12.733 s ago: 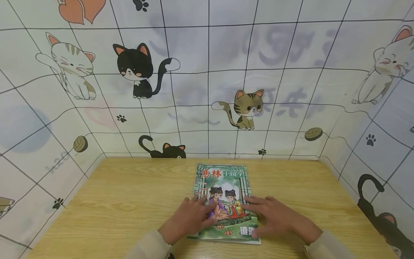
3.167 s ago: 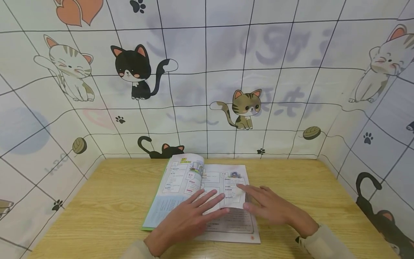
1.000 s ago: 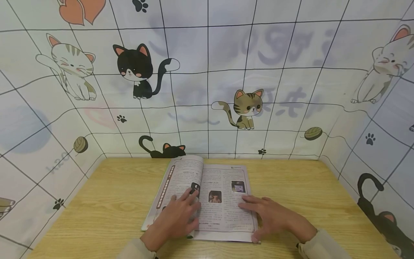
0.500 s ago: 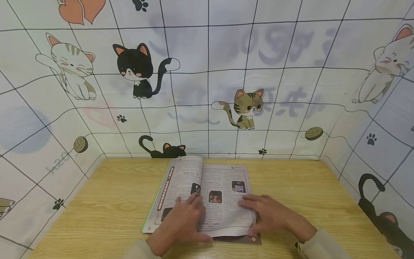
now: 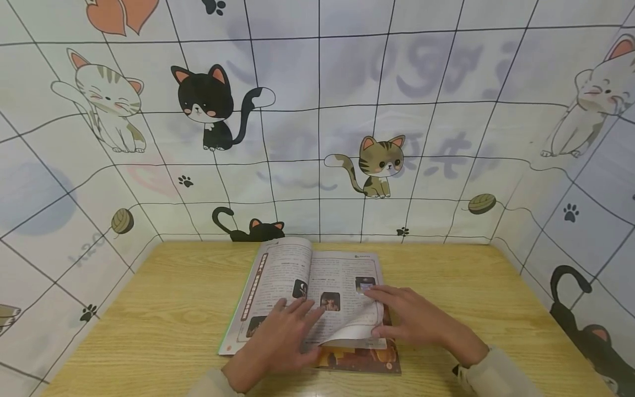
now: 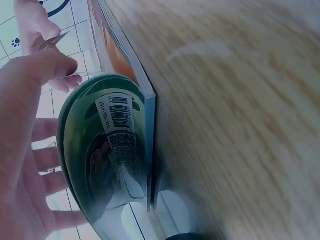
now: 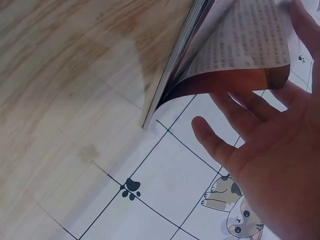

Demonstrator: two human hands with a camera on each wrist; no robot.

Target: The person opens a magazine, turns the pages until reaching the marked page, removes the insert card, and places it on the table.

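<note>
An open magazine (image 5: 278, 264) lies on the table, its left-hand pages bowed upward. My right hand (image 5: 416, 320) is at its right edge and pinches the lower corner of a page (image 5: 354, 325), which curls up and leftward. Brown and orange print (image 5: 357, 358) shows beneath that leaf. In the right wrist view the lifted page (image 7: 245, 45) stands between the thumb and the other fingers. My left hand (image 5: 278, 339) rests across the lower middle near the fold, fingers spread and fairly straight. The left wrist view shows the green cover (image 6: 80, 130) with a barcode, bent beside the left fingers.
The wood-grain table (image 5: 188, 298) extends on both sides of the magazine. Behind it and at the sides stand white walls (image 5: 317, 110) with a grid and cartoon cats.
The magazine was closed at first, then opened and leafed through. In the last second the right hand has lifted the right page's lower corner. The left hand has shifted slightly right.
</note>
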